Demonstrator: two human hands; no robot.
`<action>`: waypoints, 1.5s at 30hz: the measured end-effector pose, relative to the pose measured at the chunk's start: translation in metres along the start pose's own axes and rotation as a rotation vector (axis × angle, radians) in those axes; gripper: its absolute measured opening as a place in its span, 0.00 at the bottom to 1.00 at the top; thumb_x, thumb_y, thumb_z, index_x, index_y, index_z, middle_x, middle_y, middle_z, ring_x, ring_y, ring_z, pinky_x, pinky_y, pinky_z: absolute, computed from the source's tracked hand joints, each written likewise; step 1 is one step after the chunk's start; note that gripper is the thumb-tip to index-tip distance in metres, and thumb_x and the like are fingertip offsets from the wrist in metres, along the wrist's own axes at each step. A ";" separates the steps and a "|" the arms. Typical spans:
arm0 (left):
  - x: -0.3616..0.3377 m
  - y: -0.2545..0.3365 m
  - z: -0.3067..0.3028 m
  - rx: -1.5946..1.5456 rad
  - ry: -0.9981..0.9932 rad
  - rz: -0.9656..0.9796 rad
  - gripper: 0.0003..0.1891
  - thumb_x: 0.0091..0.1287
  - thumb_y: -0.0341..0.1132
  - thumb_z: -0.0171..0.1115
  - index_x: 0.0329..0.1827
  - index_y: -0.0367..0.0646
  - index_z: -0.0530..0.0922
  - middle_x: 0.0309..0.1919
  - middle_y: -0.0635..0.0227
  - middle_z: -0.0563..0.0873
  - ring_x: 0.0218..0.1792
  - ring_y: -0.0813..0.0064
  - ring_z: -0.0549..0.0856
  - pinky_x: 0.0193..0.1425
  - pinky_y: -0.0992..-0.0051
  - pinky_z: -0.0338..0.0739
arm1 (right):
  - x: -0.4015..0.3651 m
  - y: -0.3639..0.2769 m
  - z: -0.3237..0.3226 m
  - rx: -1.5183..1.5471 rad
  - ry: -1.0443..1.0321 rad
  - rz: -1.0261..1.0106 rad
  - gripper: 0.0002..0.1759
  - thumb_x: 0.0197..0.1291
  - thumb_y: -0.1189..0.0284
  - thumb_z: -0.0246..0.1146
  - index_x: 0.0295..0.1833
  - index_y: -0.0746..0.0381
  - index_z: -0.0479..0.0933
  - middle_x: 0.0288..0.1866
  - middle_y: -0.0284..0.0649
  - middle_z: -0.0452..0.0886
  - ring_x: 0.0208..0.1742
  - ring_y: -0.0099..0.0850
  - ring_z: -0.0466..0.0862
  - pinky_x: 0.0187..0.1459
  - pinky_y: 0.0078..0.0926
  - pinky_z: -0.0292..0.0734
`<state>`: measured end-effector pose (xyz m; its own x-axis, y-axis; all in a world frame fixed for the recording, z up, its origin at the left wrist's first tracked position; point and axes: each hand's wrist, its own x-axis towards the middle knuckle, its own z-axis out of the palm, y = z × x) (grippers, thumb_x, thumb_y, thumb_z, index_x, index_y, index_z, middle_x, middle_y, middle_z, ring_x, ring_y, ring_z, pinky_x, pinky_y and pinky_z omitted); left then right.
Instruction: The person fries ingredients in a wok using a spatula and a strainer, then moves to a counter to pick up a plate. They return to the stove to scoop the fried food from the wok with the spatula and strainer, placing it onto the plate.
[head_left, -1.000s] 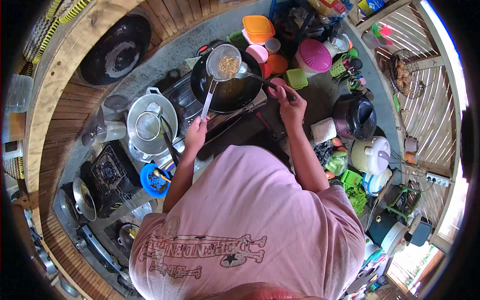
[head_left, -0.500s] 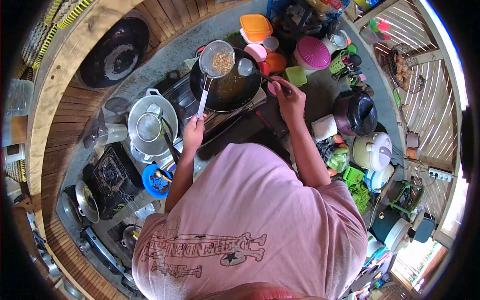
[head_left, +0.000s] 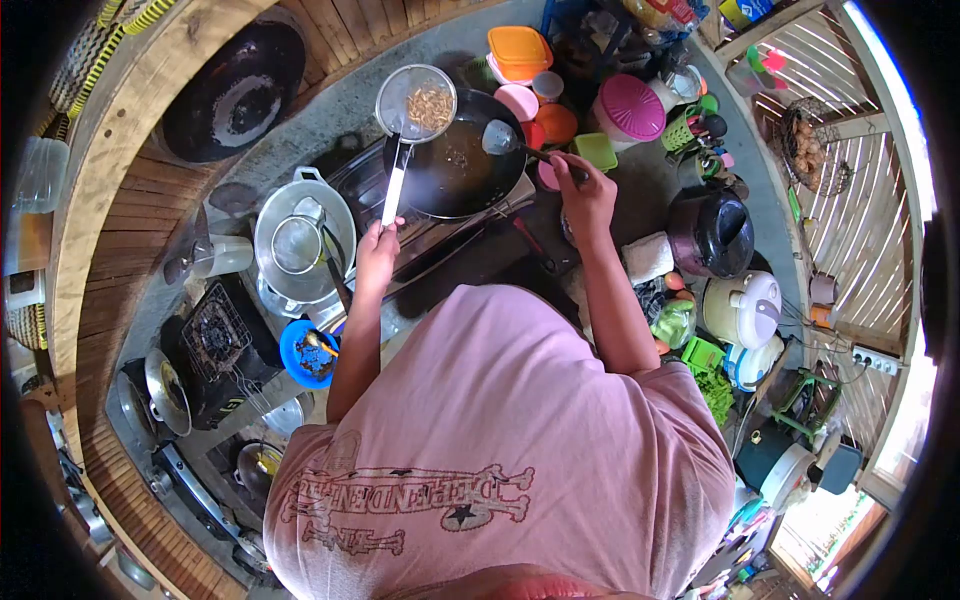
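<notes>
One strainer [head_left: 396, 104] in the head view holds brown bits [head_left: 430, 109]; our left hand [head_left: 377, 250] grips its handle, and its bowl hangs over the upper left edge of a dark wok [head_left: 428, 183]. Our right hand [head_left: 588, 198] is closed around a spatula [head_left: 499, 138], its blade over the wok's right side.
</notes>
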<state>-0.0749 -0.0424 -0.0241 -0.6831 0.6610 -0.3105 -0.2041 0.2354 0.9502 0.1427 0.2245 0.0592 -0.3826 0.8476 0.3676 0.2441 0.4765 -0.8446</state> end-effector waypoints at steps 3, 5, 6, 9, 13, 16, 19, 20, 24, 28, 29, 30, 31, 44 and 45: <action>-0.005 0.011 -0.003 -0.072 0.015 -0.055 0.10 0.78 0.37 0.52 0.53 0.44 0.80 0.19 0.82 0.69 0.19 0.91 0.64 0.23 0.84 0.56 | 0.006 0.003 0.002 -0.081 -0.037 0.040 0.11 0.62 0.68 0.73 0.42 0.66 0.86 0.30 0.45 0.86 0.27 0.26 0.83 0.34 0.26 0.79; -0.003 0.005 -0.009 -0.077 0.024 -0.049 0.11 0.78 0.37 0.53 0.53 0.44 0.80 0.19 0.82 0.69 0.18 0.91 0.65 0.21 0.84 0.55 | 0.008 0.005 0.005 -0.104 -0.012 0.021 0.12 0.62 0.66 0.73 0.42 0.65 0.86 0.27 0.46 0.85 0.25 0.27 0.83 0.32 0.27 0.78; -0.004 0.005 -0.010 -0.079 0.034 -0.036 0.11 0.78 0.37 0.53 0.52 0.44 0.80 0.19 0.82 0.69 0.18 0.90 0.65 0.21 0.84 0.55 | 0.008 0.008 0.006 -0.102 -0.015 0.019 0.12 0.62 0.66 0.73 0.42 0.65 0.86 0.27 0.46 0.85 0.25 0.27 0.83 0.32 0.27 0.78; -0.006 0.003 -0.011 -0.079 0.045 -0.020 0.11 0.78 0.38 0.53 0.52 0.43 0.80 0.19 0.82 0.69 0.18 0.90 0.64 0.21 0.83 0.56 | 0.008 0.017 0.011 -0.053 0.003 0.026 0.12 0.62 0.66 0.73 0.42 0.65 0.87 0.27 0.47 0.85 0.25 0.27 0.83 0.32 0.27 0.78; -0.009 0.005 -0.008 0.000 0.056 -0.054 0.12 0.78 0.38 0.53 0.53 0.42 0.80 0.19 0.82 0.69 0.19 0.89 0.65 0.23 0.84 0.56 | 0.009 0.003 0.013 -0.033 -0.048 0.043 0.13 0.61 0.66 0.73 0.43 0.66 0.86 0.28 0.45 0.86 0.26 0.28 0.83 0.33 0.26 0.78; -0.010 -0.003 -0.004 0.162 0.046 0.001 0.11 0.78 0.37 0.52 0.52 0.43 0.81 0.19 0.80 0.71 0.20 0.87 0.68 0.25 0.81 0.60 | 0.005 -0.006 0.020 0.051 -0.055 0.055 0.13 0.61 0.67 0.74 0.43 0.66 0.87 0.29 0.44 0.85 0.27 0.29 0.83 0.34 0.26 0.78; -0.007 -0.013 -0.003 0.373 0.064 0.045 0.11 0.77 0.37 0.53 0.51 0.44 0.81 0.20 0.76 0.73 0.22 0.83 0.72 0.27 0.75 0.65 | 0.006 -0.005 0.024 0.075 -0.035 0.039 0.12 0.61 0.67 0.74 0.44 0.65 0.87 0.28 0.43 0.85 0.28 0.28 0.82 0.35 0.25 0.78; -0.009 -0.012 0.000 0.321 0.054 0.023 0.11 0.77 0.37 0.53 0.51 0.44 0.81 0.20 0.75 0.74 0.22 0.82 0.73 0.27 0.74 0.66 | 0.007 -0.006 0.024 0.050 -0.035 0.024 0.12 0.61 0.67 0.74 0.44 0.65 0.87 0.28 0.43 0.85 0.28 0.27 0.82 0.35 0.25 0.78; -0.010 -0.014 0.004 0.337 0.062 0.040 0.10 0.76 0.36 0.53 0.51 0.44 0.81 0.20 0.73 0.74 0.21 0.81 0.73 0.28 0.73 0.67 | 0.008 -0.013 0.019 -0.148 -0.053 -0.045 0.12 0.61 0.67 0.74 0.44 0.65 0.87 0.29 0.42 0.85 0.28 0.27 0.82 0.35 0.24 0.78; -0.008 -0.020 0.000 0.438 0.072 0.142 0.10 0.76 0.35 0.52 0.51 0.44 0.81 0.20 0.71 0.74 0.21 0.79 0.74 0.28 0.71 0.67 | 0.006 -0.028 0.013 0.066 -0.048 0.083 0.13 0.61 0.68 0.74 0.44 0.66 0.87 0.31 0.43 0.87 0.29 0.27 0.83 0.35 0.25 0.78; -0.009 -0.013 0.001 0.439 0.072 0.144 0.10 0.76 0.35 0.52 0.51 0.44 0.81 0.20 0.71 0.74 0.21 0.79 0.74 0.28 0.71 0.67 | 0.008 -0.031 0.011 -0.016 -0.043 0.009 0.13 0.61 0.68 0.74 0.44 0.66 0.87 0.32 0.44 0.87 0.30 0.25 0.84 0.35 0.25 0.78; -0.012 -0.005 0.003 0.403 0.062 0.068 0.10 0.76 0.35 0.52 0.51 0.44 0.81 0.20 0.69 0.74 0.22 0.78 0.74 0.28 0.70 0.68 | 0.008 -0.030 0.011 -0.015 -0.041 0.009 0.13 0.61 0.68 0.74 0.44 0.66 0.87 0.32 0.44 0.87 0.30 0.25 0.84 0.35 0.25 0.78; -0.014 0.000 0.004 0.366 0.051 -0.009 0.10 0.76 0.35 0.52 0.51 0.44 0.81 0.20 0.67 0.75 0.22 0.77 0.75 0.29 0.69 0.69 | 0.007 -0.026 0.011 -0.073 -0.048 -0.014 0.13 0.61 0.68 0.74 0.44 0.66 0.87 0.33 0.44 0.88 0.30 0.26 0.84 0.35 0.25 0.78; -0.010 -0.017 0.004 0.286 0.052 0.110 0.11 0.78 0.36 0.51 0.51 0.42 0.80 0.20 0.84 0.65 0.19 0.89 0.62 0.23 0.80 0.54 | 0.001 -0.010 0.018 0.112 -0.088 0.095 0.11 0.58 0.69 0.75 0.43 0.63 0.87 0.32 0.44 0.86 0.33 0.38 0.84 0.40 0.30 0.79; -0.013 -0.008 0.005 0.236 0.054 0.035 0.11 0.78 0.36 0.52 0.51 0.43 0.81 0.20 0.81 0.68 0.20 0.88 0.66 0.24 0.79 0.58 | 0.001 -0.007 0.017 0.112 -0.087 0.092 0.11 0.58 0.69 0.75 0.43 0.63 0.87 0.32 0.44 0.86 0.33 0.38 0.84 0.40 0.30 0.79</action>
<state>-0.0605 -0.0494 -0.0278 -0.7244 0.6345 -0.2696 -0.0146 0.3769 0.9262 0.1253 0.2179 0.0590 -0.4401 0.8607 0.2559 0.1824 0.3647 -0.9131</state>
